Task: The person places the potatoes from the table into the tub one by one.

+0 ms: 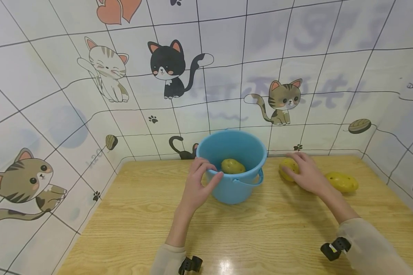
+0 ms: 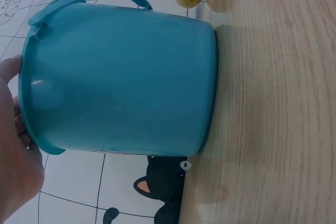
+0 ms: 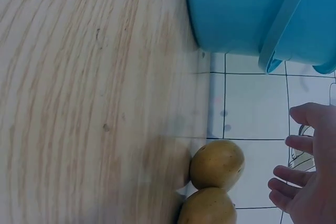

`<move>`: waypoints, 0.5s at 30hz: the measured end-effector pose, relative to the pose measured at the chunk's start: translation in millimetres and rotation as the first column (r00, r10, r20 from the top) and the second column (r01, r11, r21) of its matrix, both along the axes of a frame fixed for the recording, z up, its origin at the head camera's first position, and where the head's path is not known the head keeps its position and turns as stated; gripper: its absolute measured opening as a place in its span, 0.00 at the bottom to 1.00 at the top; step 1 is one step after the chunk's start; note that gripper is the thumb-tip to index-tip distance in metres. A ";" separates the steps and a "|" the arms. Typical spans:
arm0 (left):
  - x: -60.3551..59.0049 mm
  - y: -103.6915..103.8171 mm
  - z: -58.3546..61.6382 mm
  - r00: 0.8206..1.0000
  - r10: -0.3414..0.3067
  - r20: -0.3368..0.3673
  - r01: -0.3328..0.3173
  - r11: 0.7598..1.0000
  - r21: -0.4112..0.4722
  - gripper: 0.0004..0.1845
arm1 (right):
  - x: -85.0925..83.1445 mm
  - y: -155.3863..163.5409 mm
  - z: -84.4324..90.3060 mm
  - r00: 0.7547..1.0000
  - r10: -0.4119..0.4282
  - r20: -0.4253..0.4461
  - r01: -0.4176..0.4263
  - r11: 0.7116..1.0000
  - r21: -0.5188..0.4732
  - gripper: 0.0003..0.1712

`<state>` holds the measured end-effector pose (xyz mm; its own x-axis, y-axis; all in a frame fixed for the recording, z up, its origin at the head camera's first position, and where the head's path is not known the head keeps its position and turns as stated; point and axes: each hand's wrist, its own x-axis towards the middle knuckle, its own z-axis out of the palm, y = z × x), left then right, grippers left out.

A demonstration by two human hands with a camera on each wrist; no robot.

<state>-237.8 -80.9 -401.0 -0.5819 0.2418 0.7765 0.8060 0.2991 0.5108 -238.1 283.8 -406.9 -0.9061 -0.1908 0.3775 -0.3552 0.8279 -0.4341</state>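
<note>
No readable brand or label shows. Three potatoes — one inside the blue bucket (image 1: 231, 168), two on the wooden table (image 1: 131, 214) right of it. The left hand (image 1: 197, 187) grips the bucket's rim; the right hand (image 1: 306, 173) rests on the nearer potato (image 1: 286, 167), fingers spread loosely — the farther potato (image 1: 342, 181) lies untouched.

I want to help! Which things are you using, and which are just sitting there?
In use:
- bucket, left hand on its rim
- potato in the bucket
- near potato, under the right hand

Just sitting there:
- far potato, beside the right arm
- table
- cat wall
</note>
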 end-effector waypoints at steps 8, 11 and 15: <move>0.6 0.0 0.4 1.000 0.000 0.002 0.000 1.000 -0.005 0.07 | -1.5 10.4 -10.9 0.999 -0.032 0.034 0.030 0.998 0.064 0.31; 0.1 0.1 0.0 1.000 -0.002 0.000 0.002 1.000 -0.004 0.07 | -1.6 14.9 -15.4 0.997 -0.041 0.067 0.036 0.996 0.082 0.32; 0.2 -0.3 -0.1 1.000 0.001 0.002 -0.001 1.000 -0.004 0.07 | -1.3 19.1 -21.3 0.990 -0.050 0.130 0.038 0.995 0.097 0.34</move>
